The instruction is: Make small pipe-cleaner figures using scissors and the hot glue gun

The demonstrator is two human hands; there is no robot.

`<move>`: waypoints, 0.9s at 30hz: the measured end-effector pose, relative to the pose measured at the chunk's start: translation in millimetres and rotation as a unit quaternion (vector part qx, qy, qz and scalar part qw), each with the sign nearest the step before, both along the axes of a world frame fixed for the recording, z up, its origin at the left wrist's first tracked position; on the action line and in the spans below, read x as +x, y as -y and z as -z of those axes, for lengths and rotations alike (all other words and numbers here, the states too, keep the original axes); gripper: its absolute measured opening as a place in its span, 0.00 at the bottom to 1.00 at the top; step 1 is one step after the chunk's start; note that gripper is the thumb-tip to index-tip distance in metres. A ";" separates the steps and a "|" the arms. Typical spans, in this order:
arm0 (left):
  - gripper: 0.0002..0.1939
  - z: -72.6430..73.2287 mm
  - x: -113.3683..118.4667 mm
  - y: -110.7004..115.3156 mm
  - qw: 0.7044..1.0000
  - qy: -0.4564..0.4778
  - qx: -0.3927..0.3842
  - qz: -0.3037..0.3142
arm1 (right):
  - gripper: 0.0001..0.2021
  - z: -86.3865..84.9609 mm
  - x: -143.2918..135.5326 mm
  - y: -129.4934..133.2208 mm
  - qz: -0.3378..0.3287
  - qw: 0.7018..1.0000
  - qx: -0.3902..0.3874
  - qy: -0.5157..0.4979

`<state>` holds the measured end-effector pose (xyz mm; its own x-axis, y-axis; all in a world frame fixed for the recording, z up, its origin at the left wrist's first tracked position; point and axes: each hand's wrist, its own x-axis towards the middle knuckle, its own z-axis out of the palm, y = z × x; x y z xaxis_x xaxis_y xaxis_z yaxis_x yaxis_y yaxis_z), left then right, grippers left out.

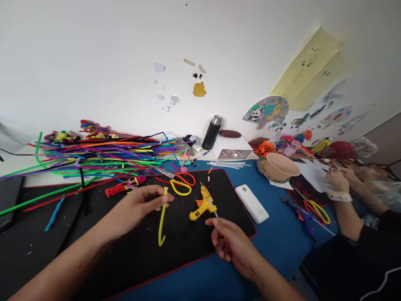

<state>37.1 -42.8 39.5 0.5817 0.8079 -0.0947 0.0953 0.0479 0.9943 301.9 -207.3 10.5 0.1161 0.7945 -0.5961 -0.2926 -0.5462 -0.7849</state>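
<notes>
My left hand (140,207) pinches the top of a yellow pipe cleaner (161,221) between thumb and fingers. The pipe cleaner hangs down over the black mat and curls into a small hook at its lower end; a small pale bit shows at its top. A yellow hot glue gun (205,203) lies on the mat between my hands, nozzle pointing away, with a clear glue stick (216,214) poking out of its back. Right by that stick's end is my right hand (230,242), loosely curled with fingers apart; whether it touches the stick is unclear.
Scissors (180,184) and a red pipe-cleaner figure (125,187) lie behind my left hand. Many coloured pipe cleaners (103,154) are heaped at the back left. A white power bank (252,203), a black flask (212,133) and a bowl (282,165) stand around. A co-worker's hands (340,179) are at right.
</notes>
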 end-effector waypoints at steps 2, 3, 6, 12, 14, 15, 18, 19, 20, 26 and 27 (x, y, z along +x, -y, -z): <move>0.14 0.1 20.3 5.6 0.997 -0.041 0.042 0.041 | 0.35 0.8 -1.0 -0.1 0.005 0.999 -0.020 -0.035; 0.14 1.8 30.9 8.2 0.994 -0.067 0.064 0.054 | 0.35 1.2 -3.2 -2.6 0.007 0.998 -0.024 -0.052; 0.13 10.6 58.0 14.4 0.975 -0.159 0.120 0.095 | 0.34 2.5 -12.9 -14.4 0.029 0.995 -0.017 -0.099; 0.12 23.3 77.0 26.1 0.958 -0.207 0.159 0.123 | 0.32 4.5 -25.4 -27.4 0.075 0.987 -0.017 -0.141; 0.12 23.5 78.8 31.8 0.964 -0.180 0.158 0.116 | 0.32 5.1 -27.3 -28.0 0.078 0.987 -0.005 -0.140; 0.12 22.9 79.7 34.8 0.967 -0.168 0.156 0.109 | 0.33 5.6 -28.2 -28.2 0.079 0.987 0.005 -0.137; 0.13 18.9 81.8 43.2 0.975 -0.140 0.152 0.082 | 0.34 8.5 -30.6 -29.6 0.081 0.989 0.041 -0.120; 0.13 17.0 82.0 45.6 0.978 -0.121 0.152 0.078 | 0.34 9.7 -31.1 -30.5 0.084 0.989 0.053 -0.111; 0.13 14.9 81.8 47.9 0.981 -0.098 0.150 0.077 | 0.33 10.8 -31.4 -31.6 0.088 0.989 0.067 -0.102; 0.12 5.4 78.4 60.5 0.988 0.008 0.139 0.072 | 0.32 12.2 -35.0 -48.1 0.132 0.981 0.138 -0.038; 0.12 4.6 77.8 62.1 0.989 0.014 0.136 0.063 | 0.31 11.3 -36.5 -52.6 0.142 0.978 0.152 -0.024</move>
<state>115.0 -105.0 34.9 0.6785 0.7224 0.1336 0.0561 -0.2323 0.9710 265.4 -154.7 -0.8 0.3348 0.8761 -0.3471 -0.4390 -0.1809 -0.8801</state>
